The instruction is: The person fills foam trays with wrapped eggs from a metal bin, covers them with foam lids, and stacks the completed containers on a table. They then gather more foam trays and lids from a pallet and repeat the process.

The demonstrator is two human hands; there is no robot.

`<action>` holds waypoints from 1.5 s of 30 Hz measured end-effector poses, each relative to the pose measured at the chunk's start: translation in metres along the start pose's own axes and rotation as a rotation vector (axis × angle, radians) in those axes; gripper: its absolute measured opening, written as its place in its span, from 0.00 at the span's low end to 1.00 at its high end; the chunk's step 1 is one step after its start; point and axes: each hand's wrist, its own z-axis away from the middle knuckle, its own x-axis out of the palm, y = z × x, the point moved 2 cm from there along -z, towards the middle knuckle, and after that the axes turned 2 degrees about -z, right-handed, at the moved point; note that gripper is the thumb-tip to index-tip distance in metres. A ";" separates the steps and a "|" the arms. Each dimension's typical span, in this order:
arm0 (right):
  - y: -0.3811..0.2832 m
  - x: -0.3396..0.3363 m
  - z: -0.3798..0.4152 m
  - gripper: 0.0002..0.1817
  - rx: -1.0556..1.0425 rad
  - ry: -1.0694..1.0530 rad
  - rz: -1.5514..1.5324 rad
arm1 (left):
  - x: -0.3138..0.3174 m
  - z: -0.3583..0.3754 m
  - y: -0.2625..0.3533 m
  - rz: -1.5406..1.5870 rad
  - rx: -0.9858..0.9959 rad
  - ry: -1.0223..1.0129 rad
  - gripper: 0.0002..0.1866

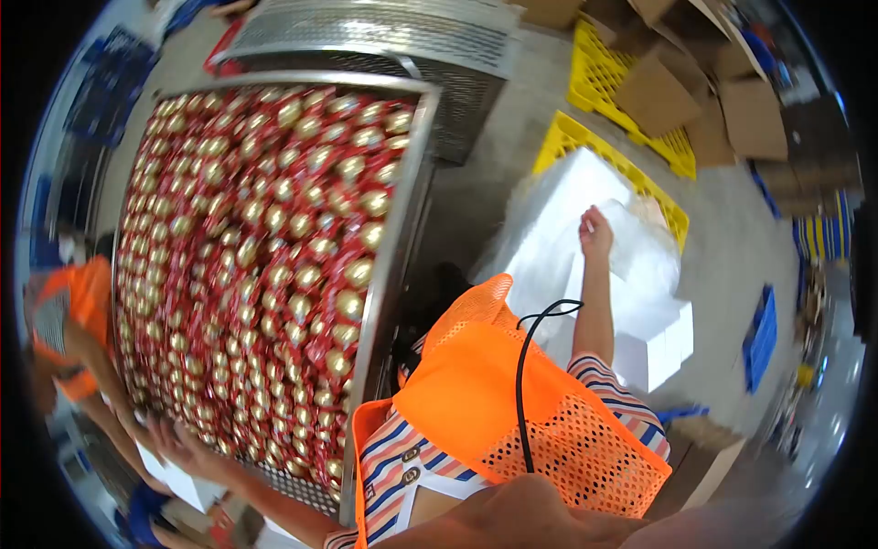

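My left hand (pixel 190 450) reaches over the near left corner of a metal tray (pixel 389 247), its fingers stretched out and somewhat blurred. The tray is filled with gold balls in red wrapping (pixel 274 220). Beside that hand, partly behind it, is a white box (pixel 183 482). On my other side, my right hand (pixel 596 232) is above white boxes (pixel 572 178) and translucent plastic sheeting (pixel 645 242). Its fingers are curled together, with a small pale spot between them that I cannot identify.
A co-worker in an orange vest (pixel 82 306) reaches in from the left, close to my left hand. Yellow pallets (pixel 560 137) lie beyond the white boxes, with open cardboard boxes (pixel 663 91) farther back. A perforated metal cart (pixel 462 110) stands behind the tray. A blue crate (pixel 759 339) lies at right.
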 end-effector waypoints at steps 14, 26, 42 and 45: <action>0.051 -0.236 0.114 0.30 -0.207 1.106 0.989 | 0.377 0.322 0.303 0.524 1.014 -1.908 0.23; 0.136 -0.279 0.090 0.58 0.250 0.788 -0.389 | 0.433 0.404 0.196 0.044 0.974 -2.340 0.23; -0.009 -0.149 0.261 0.63 -0.275 0.447 0.169 | 0.454 0.433 0.332 0.525 0.594 -2.396 0.51; -0.015 -0.135 0.251 0.61 -0.326 0.290 0.257 | 0.445 0.430 0.337 0.284 0.250 -2.742 0.57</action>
